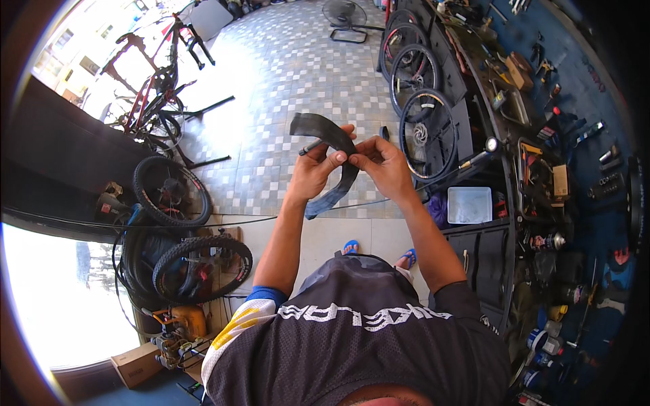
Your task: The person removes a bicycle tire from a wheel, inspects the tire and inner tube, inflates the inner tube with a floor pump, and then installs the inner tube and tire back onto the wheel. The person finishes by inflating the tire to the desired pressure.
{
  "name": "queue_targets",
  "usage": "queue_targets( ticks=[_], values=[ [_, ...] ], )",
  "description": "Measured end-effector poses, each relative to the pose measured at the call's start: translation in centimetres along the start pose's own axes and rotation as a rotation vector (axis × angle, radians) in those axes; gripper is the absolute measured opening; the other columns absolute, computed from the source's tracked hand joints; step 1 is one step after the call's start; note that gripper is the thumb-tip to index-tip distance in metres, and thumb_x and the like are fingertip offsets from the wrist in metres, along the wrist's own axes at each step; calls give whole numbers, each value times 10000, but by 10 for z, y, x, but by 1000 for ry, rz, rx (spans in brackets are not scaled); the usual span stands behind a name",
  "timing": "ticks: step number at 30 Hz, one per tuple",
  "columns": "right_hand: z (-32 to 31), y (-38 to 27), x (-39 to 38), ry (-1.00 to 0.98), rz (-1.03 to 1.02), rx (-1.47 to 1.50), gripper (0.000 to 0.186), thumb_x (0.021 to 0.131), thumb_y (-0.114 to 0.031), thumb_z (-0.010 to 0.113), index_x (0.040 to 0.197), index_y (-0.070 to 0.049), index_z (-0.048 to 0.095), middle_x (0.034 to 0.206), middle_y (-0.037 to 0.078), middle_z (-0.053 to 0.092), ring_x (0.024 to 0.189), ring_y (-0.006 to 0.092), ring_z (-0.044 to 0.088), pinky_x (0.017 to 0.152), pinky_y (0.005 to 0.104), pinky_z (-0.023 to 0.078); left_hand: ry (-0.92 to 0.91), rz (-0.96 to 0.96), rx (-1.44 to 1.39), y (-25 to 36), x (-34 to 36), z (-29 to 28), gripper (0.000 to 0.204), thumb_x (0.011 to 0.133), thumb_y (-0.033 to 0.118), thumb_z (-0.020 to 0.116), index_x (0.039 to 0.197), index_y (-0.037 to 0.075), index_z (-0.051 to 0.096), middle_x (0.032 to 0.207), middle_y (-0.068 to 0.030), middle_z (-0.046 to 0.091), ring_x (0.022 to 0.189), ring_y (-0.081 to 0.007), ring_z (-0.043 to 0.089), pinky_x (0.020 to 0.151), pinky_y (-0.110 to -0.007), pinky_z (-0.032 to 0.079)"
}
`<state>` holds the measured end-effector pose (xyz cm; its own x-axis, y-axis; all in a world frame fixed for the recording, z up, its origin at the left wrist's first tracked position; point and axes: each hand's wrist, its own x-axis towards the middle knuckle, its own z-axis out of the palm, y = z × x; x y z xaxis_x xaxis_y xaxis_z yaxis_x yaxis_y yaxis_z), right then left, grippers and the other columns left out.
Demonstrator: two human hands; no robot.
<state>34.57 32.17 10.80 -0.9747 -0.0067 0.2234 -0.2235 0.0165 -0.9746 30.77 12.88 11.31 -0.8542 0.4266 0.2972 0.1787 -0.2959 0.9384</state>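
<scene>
Left hand: the left hand point(313, 172) is nearly closed, pinching a black rubber strip point(335, 134) with the thumb on the near face and fingers behind, their tips showing past its right edge.
Short cylinder: a slim dark short cylinder point(310, 147) sticks out to the left from the left hand's grip; whether it joins the strip, I cannot tell.
Right hand: the right hand point(384, 166) pinches the strip's right edge between thumb and forefinger, the other fingers curled; its thumb tip is just beside the left thumb.
Rubber strip: held up in front of the chest, above the tiled floor point(291, 74), bending in a C, with one end at upper left and the other hanging at lower left.
Right side: upright wheels point(447, 111) beside the workbench, near a translucent bin point(469, 205).
Left side: a bicycle frame point(164, 80) and knobbly tyres point(161, 274).
</scene>
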Motion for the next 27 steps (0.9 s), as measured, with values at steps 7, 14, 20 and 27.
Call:
queue_targets(
  ticks=[7,14,20,27],
  values=[
    [29,-9,1,119,-164,-238,136,922,-90,802,954,1,706,884,96,749,768,135,734,656,270,573,88,-27,49,12,-12,-13,461,983,149,733,1394,-18,609,1385,-130,659,1228,-226,641,1078,-410,510],
    [43,-16,0,213,-228,-270,96,913,-49,779,977,9,738,909,128,749,829,212,777,698,303,619,210,63,32,9,-10,-6,427,908,-30,769,1313,-28,634,1453,-133,594,1254,-202,611,1031,-365,565],
    [41,-20,2,218,-107,-249,230,958,-88,742,1166,0,700,1023,110,774,918,190,767,796,291,600,235,75,6,12,-8,2,387,899,-78,751,1273,-34,663,1439,-146,603,1271,-223,605,1080,-400,534],
    [36,-17,3,285,-275,-437,308,915,-120,765,1196,-51,659,963,95,760,846,231,725,752,353,571,244,68,58,14,-4,13,418,887,-63,772,1288,-37,659,1428,-138,612,1279,-221,601,1091,-396,528]
  ],
)
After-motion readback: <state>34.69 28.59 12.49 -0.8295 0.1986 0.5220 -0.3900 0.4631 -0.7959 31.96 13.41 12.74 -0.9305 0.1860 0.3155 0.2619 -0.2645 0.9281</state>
